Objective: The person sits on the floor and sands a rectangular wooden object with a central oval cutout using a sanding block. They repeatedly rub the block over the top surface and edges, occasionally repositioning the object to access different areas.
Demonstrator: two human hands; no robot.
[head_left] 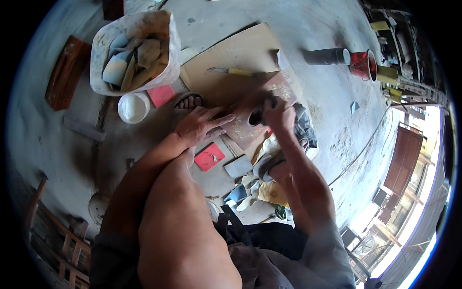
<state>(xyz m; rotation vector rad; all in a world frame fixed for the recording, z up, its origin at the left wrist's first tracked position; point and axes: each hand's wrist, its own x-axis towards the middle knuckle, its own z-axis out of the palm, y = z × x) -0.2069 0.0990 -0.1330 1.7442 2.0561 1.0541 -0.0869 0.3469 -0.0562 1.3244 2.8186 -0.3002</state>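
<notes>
A reddish-brown wooden board [244,134] with pale decorative marks and a dark oval opening lies in front of me, partly on flat cardboard. My left hand [204,126] rests at the board's left end, its fingers stretched out over the surface. Over the board's right part, my right hand [279,115] is closed, slightly smeared by motion. Something dark shows at its fingers beside the oval opening, but its kind is hidden. Beyond the board, a yellow-handled knife [236,72] lies on the cardboard [211,58].
A whitish bin [174,53] full of scraps stands far left, near a white tub [134,108]. Red square pads [209,157], a grey sheet [238,166] and torn scraps lie between my feet. A dark cylinder [327,56] and red bucket [363,66] are far right.
</notes>
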